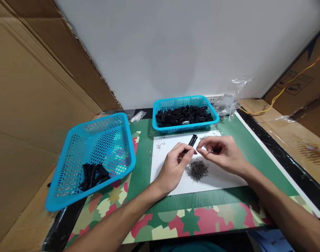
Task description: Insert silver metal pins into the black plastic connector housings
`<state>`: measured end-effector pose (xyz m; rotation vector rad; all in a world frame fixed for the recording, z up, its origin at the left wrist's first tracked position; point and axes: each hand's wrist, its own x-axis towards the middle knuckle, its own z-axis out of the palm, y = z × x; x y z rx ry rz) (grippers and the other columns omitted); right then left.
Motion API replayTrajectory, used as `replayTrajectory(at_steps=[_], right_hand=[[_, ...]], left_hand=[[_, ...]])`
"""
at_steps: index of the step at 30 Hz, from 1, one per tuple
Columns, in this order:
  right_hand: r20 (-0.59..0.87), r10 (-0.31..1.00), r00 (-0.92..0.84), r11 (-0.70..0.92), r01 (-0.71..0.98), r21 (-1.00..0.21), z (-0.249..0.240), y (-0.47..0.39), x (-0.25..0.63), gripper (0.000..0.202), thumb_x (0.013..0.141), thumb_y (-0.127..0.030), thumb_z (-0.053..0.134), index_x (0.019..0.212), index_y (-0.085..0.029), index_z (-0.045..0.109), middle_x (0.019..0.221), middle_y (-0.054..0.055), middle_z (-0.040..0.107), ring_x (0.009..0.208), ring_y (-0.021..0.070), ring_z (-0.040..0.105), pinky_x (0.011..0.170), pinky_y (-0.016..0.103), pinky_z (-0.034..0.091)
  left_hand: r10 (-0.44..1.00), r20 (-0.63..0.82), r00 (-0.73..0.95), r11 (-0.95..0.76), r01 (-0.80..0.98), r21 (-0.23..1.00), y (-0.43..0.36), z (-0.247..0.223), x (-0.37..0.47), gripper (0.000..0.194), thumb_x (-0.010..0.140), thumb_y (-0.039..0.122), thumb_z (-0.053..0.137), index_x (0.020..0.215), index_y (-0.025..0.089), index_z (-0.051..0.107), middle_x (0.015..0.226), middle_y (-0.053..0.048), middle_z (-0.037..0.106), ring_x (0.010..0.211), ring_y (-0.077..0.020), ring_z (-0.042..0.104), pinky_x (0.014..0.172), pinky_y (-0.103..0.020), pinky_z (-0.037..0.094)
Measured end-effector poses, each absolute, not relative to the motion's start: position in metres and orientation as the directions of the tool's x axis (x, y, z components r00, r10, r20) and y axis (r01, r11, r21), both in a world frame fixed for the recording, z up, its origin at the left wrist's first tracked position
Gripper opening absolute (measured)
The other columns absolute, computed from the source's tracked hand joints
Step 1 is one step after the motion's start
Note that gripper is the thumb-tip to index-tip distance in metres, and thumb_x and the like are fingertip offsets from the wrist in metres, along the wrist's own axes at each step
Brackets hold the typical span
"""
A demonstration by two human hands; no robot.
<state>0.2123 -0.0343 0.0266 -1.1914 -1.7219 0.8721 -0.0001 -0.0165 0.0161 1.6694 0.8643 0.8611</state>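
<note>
My left hand [175, 163] pinches a slim black plastic part [193, 140] between thumb and fingers, its slotted end pointing up and away from me. Close beside it, my right hand [223, 152] has thumb and index finger brought together near the part's lower end. Whatever sits between those right fingertips is too small to make out. Below both hands, a heap of small thin metal pins [198, 170] lies on a white sheet [165, 178]. A few more pins [159, 144] are scattered at the sheet's upper left.
A blue basket [185, 129] full of black parts stands at the back, against the wall. Another blue basket [60, 168] on the left holds several black pieces [93, 175]. Crumpled clear plastic bags [225, 104] and yellow wires [274, 100] are at back right.
</note>
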Motion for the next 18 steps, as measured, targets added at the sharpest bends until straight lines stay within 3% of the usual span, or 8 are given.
replayTrajectory(at_steps=[4,7,12,18], right_hand=[[0.216,0.975,-0.054,0.217,0.45,-0.866,0.026,-0.025,0.224,0.021,0.088,-0.034,0.072,0.083,-0.014,0.076,0.057,-0.005,0.039,0.054,0.0101,0.033,0.05,0.027,0.024],[0.102,0.993,-0.058,0.117,0.507,-0.854,0.025,-0.017,0.234,0.022,0.084,-0.034,0.072,0.079,-0.013,0.076,0.056,-0.004,0.043,0.053,0.0101,0.034,0.049,0.027,0.023],[-0.017,0.991,-0.131,0.053,0.513,-0.857,0.02,-0.013,0.241,0.016,0.082,-0.027,0.071,0.075,-0.013,0.076,0.052,-0.005,0.04,0.051,0.0097,0.032,0.048,0.028,0.02],[-0.083,0.987,-0.136,-0.008,0.479,-0.878,0.018,-0.014,0.236,0.015,0.08,-0.026,0.073,0.072,-0.013,0.074,0.051,-0.004,0.045,0.05,0.0096,0.036,0.047,0.027,0.023]], left_hand=[[0.862,0.071,0.502,-0.175,0.162,0.971,-0.017,0.013,0.0,0.033,0.103,0.045,0.062,0.124,0.021,0.07,0.106,-0.005,0.065,0.078,-0.0138,0.055,0.071,-0.025,0.043],[0.89,0.006,0.456,-0.11,0.201,0.973,-0.016,0.008,0.0,0.054,0.093,0.048,0.076,0.14,0.023,0.068,0.105,-0.005,0.068,0.066,-0.0109,0.049,0.063,-0.025,0.043],[0.904,0.008,0.427,-0.123,0.242,0.962,-0.017,0.007,0.0,0.048,0.091,0.052,0.076,0.124,0.018,0.08,0.097,-0.011,0.079,0.072,-0.0179,0.058,0.061,-0.028,0.047],[0.901,0.038,0.433,-0.154,0.237,0.959,-0.016,0.009,0.002,0.029,0.091,0.04,0.079,0.11,0.019,0.085,0.101,-0.011,0.083,0.086,-0.0242,0.071,0.071,-0.032,0.053]])
